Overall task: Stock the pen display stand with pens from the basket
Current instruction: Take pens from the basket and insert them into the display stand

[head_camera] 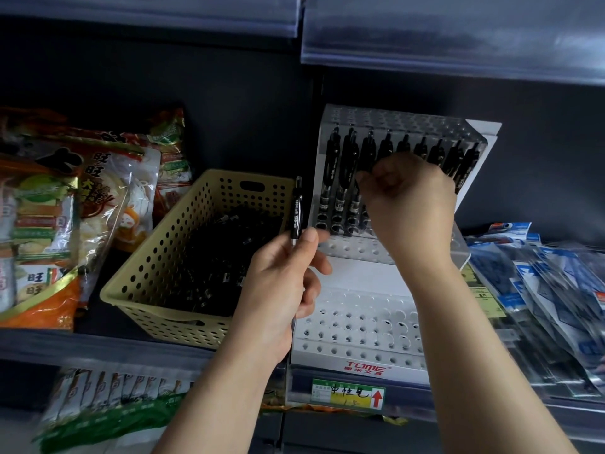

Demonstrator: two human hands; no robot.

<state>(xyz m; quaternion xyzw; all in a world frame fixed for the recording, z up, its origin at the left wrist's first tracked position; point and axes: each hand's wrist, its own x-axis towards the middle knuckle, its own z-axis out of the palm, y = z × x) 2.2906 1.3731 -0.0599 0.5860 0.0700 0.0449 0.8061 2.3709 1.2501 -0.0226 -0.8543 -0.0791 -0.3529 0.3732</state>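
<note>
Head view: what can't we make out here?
- Whether the right hand holds a pen: its back faces the camera and hides the fingertips.
- Display stand holes behind that hand: filled or empty is unknown.
- Pen count in the basket: a dark pile.
- Packets at right: blurred, cut off by the edge.

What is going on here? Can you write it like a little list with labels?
Place: shop shelf
Left hand: holds one black pen upright, between basket and stand
Right hand: up at the top row of pens, fingers curled; cannot tell if it grips one
Basket: yellow, holes in the walls, many black pens inside
Pen display stand: white; top tier has a row of pens, lower tiers show empty holes
Left of basket: snack bags
Right of stand: packets in blue and clear wrap
</note>
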